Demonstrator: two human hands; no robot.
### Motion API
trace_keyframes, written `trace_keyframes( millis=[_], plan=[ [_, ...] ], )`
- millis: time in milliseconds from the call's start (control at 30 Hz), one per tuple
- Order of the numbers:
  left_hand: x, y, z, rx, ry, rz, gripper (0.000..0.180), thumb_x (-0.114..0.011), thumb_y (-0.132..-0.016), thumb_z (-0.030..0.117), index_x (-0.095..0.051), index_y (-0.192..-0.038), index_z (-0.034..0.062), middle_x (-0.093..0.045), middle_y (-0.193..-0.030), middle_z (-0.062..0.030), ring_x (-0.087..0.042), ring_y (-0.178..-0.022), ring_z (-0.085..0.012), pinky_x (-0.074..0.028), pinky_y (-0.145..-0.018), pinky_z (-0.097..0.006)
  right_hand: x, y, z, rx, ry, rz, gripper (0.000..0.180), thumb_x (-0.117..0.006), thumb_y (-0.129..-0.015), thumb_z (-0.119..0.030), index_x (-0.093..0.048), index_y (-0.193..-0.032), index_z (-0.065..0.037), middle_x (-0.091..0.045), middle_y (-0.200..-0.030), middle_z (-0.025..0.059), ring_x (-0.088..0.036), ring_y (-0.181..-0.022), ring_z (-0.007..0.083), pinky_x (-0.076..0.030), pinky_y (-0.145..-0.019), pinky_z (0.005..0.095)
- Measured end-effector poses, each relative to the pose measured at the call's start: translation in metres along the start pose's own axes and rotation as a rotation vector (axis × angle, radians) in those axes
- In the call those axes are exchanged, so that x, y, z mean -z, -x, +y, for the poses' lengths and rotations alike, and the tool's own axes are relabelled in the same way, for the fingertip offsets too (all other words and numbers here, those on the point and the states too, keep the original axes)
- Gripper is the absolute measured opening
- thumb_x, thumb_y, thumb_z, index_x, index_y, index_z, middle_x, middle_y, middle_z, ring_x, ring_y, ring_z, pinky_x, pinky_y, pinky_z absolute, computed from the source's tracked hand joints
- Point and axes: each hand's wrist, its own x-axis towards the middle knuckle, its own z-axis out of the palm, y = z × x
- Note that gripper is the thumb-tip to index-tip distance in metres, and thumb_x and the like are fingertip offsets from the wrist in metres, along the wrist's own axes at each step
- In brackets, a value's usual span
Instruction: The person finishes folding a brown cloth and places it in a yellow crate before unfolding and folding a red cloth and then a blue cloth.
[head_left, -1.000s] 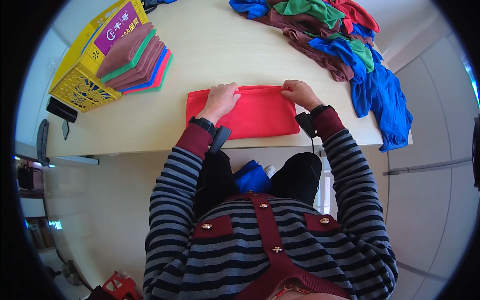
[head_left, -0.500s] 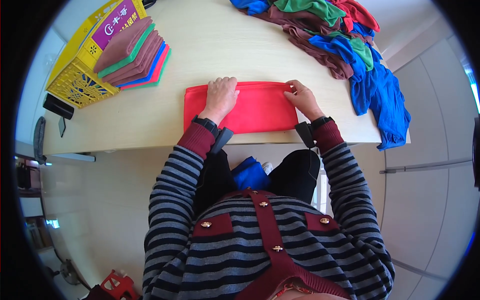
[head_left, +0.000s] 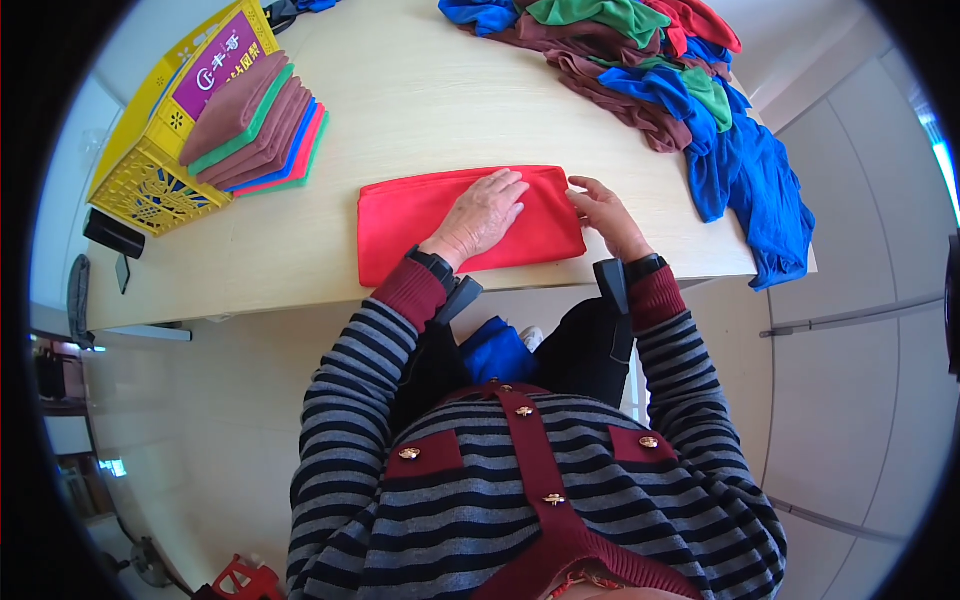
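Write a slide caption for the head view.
Left hand flat on folded red cloth, right hand at its edge.

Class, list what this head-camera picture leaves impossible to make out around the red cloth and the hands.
- Red cloth: its middle lies under the left hand.
- Right hand: fingertip grip at the cloth's edge is too small to tell.
- Yellow crate: contents hidden by the stacked cloths.
- Cloth pile: cut off by the top edge.
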Motion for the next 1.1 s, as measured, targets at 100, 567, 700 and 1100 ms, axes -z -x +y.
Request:
trace_keyframes(
  millis=[100, 567, 700, 1100],
  plan=[
    [-0.008, -0.002, 0.0, -0.01, -0.026, -0.035, 0.044, -0.054, -0.102, 0.027, -0.054, -0.14, 0.005, -0.049, -0.149, -0.015, -0.042, -0.141, -0.0288, -0.028, -0.121, -0.042, 0.003, 0.001, 0.0, -0.053, -0.183, -0.088, 0.057, -0.063, -0.099, -0.035, -0.049, -0.144, -0.002, -0.067, -0.113, 0.011, -0.064, -0.092, 0.0138, -0.052, -0.081, 0.0278],
    [-0.014, 0.0, 0.005, 0.032, -0.252, -0.123, 0.059, -0.038, -0.105, 0.05, -0.043, -0.151, 0.0137, -0.036, -0.159, -0.0145, -0.029, -0.149, -0.0321, -0.019, -0.121, -0.058, -0.003, 0.02, 0.018, -0.109, -0.042, -0.125, 0.049, -0.066, -0.096, -0.03, -0.058, -0.132, 0.003, -0.07, -0.104, 0.0083, -0.064, -0.086, 0.0123, -0.053, -0.078, 0.028],
    [-0.013, 0.001, 0.005, 0.027, -0.254, -0.136, 0.06, -0.037, -0.105, 0.051, -0.043, -0.151, 0.0136, -0.036, -0.159, -0.0145, -0.028, -0.149, -0.0326, -0.019, -0.121, -0.058, -0.019, 0.026, 0.034, 0.065, 0.107, 0.084, 0.039, -0.067, -0.095, -0.022, -0.062, -0.126, 0.001, -0.07, -0.088, 0.0059, -0.062, -0.073, 0.0111, -0.052, -0.066, 0.0273],
    [0.023, 0.045, 0.016, 0.164, -0.207, -0.116, 0.058, -0.043, -0.104, 0.048, -0.042, -0.152, 0.0153, -0.033, -0.161, -0.0124, -0.026, -0.151, -0.0305, -0.016, -0.122, -0.055, -0.038, 0.036, 0.046, 0.23, 0.31, 0.433, 0.034, -0.067, -0.091, -0.016, -0.063, -0.124, -0.005, -0.063, -0.068, 0.0095, -0.06, -0.061, 0.0186, -0.05, -0.06, 0.0333]
  ],
)
